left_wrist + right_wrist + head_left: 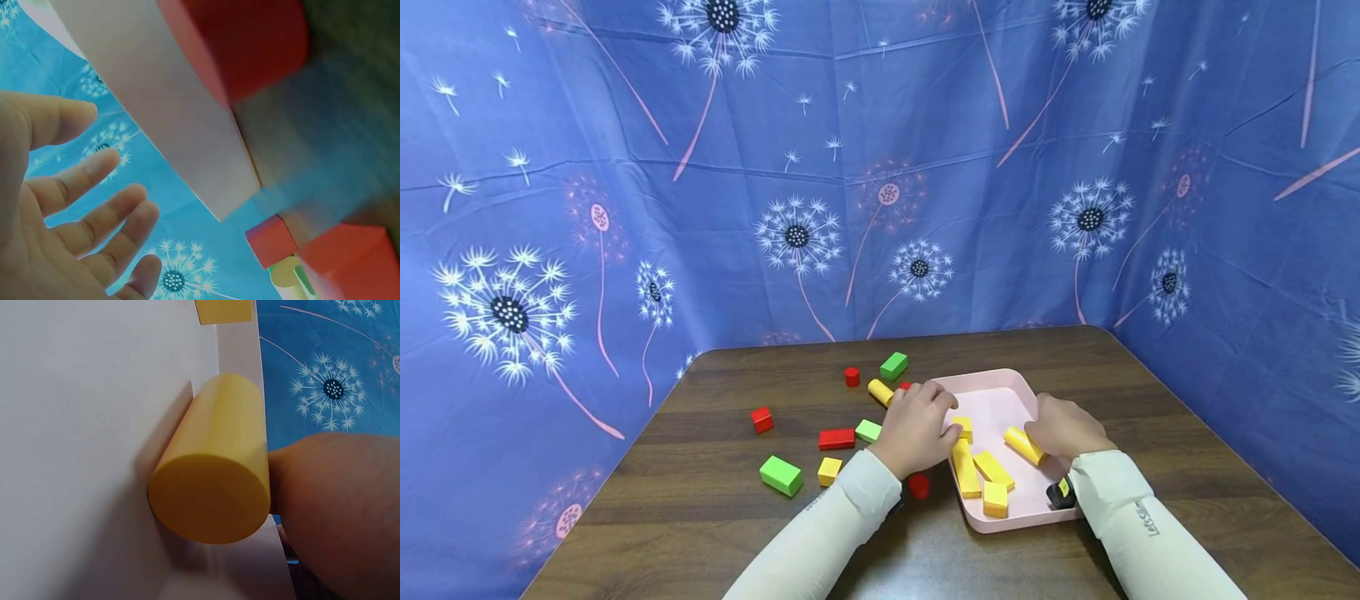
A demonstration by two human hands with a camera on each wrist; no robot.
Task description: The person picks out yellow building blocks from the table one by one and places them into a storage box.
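My left hand (919,427) hovers over the left rim of the pink tray (996,523), its fingers spread and bent loosely. In the left wrist view nothing lies between the thumb and fingers of that left hand (81,231). My right hand (1066,427) is inside the tray's right side and holds a yellow cylinder (1024,447), with its fingertips mostly hidden. The right wrist view shows the yellow cylinder (215,462) end-on, close to the tray floor. Other yellow blocks (966,468) lie at the tray's left side, among them a yellow cube (996,500).
Left of the tray lie several loose blocks: a green block (782,476), a red block (837,439), a yellow cube (830,472) and a red cube (762,419). A yellow cylinder (880,392) and a green block (893,367) are farther back. A blue curtain surrounds the wooden table.
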